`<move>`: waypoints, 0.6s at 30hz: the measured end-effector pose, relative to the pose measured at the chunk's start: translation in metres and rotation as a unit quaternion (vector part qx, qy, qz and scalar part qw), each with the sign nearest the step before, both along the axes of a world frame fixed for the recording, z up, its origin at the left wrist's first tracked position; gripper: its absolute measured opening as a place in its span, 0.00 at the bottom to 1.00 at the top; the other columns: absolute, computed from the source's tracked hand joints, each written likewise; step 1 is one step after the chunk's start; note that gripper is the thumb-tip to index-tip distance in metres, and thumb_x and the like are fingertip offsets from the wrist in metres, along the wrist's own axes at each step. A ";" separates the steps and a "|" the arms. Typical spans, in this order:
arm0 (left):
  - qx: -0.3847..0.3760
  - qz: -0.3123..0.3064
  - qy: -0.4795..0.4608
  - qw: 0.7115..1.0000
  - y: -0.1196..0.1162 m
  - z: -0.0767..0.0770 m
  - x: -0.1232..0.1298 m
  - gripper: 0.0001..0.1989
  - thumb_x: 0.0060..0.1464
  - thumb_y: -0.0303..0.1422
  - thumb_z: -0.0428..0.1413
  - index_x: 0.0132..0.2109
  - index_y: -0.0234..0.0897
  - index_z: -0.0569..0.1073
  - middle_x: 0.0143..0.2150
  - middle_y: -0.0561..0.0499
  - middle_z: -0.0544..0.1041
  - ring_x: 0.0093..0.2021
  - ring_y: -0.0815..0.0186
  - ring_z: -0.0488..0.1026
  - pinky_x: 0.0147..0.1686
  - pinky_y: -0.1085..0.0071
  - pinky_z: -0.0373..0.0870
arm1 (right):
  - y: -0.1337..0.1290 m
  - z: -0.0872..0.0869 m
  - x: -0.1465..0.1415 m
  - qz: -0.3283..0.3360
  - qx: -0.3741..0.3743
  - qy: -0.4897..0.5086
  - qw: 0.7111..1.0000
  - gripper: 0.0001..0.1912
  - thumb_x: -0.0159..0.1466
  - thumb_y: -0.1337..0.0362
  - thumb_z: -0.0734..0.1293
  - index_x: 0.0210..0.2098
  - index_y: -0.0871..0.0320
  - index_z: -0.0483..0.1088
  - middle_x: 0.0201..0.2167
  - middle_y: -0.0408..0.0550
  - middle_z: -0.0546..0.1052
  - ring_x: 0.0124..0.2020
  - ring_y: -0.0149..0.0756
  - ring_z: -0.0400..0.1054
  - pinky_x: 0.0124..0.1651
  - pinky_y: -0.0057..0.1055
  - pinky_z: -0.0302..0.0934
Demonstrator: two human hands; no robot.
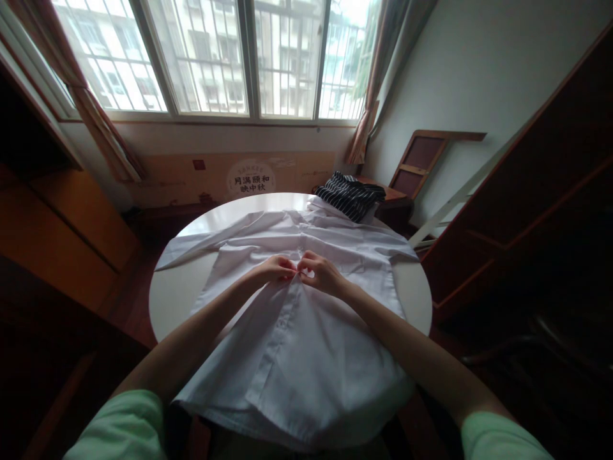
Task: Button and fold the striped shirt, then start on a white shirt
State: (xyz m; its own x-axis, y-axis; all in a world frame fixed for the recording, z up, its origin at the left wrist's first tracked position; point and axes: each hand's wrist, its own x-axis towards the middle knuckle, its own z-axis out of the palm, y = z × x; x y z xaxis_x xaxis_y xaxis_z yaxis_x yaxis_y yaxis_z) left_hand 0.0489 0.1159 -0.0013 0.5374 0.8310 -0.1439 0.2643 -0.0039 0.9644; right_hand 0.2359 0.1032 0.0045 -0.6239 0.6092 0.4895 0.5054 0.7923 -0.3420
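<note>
Round white table (177, 291) under a barred window (215, 57), seen from the head view, with a white shirt (297, 345) spread across it, collar toward the far edge, hem hanging over the near edge. Left hand (274, 268) and right hand (320, 271) met at the shirt's front placket near the table's middle, fingertips pinched narrow on the cloth, apparently at a button; too small to tell which. Likely slip: fabric bunched under the wrists, or a button matched to the wrong hole, skewing the front. Hem over the near edge could drag the shirt off. Striped dark garment (349, 195) heaped at the far right edge, touching the shirt's collar area; left sleeve trailing toward the far left edge.
</note>
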 end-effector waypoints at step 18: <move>0.281 -0.005 0.216 0.935 -0.004 -0.006 0.010 0.09 0.43 0.33 0.53 0.29 0.32 0.74 0.24 0.54 0.70 0.24 0.72 0.63 0.24 0.78 0.56 | 0.003 -0.003 0.009 0.031 -0.116 -0.048 0.992 0.02 0.51 0.71 0.63 0.26 0.61 0.68 0.18 0.37 0.64 0.19 0.22 0.55 0.23 0.20 0.45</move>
